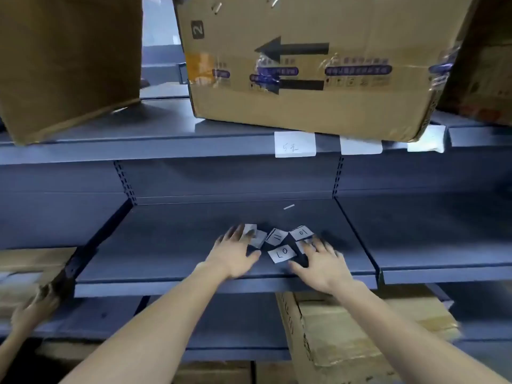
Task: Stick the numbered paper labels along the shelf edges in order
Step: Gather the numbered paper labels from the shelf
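Observation:
Several small white paper labels lie loose in a cluster on the dark blue middle shelf (171, 245); one reads "11" (276, 236), another "10" (301, 233), and one (282, 254) shows "07" upside down. My left hand (235, 252) rests flat on the shelf, fingers spread, its fingertips on the leftmost labels (256, 236). My right hand (318, 263) lies flat at the right of the cluster, fingers covering a label. Three white labels stick on the upper shelf's front edge: one with writing (294, 144), a second (361, 146), a third (426, 142).
A large cardboard box (318, 65) with black arrows overhangs the upper shelf edge; another box (66, 65) stands at the left. More boxes (360, 328) sit below. Another person's hand (33, 309) grips the shelf bracket at lower left. A small white strip (289, 207) lies farther back.

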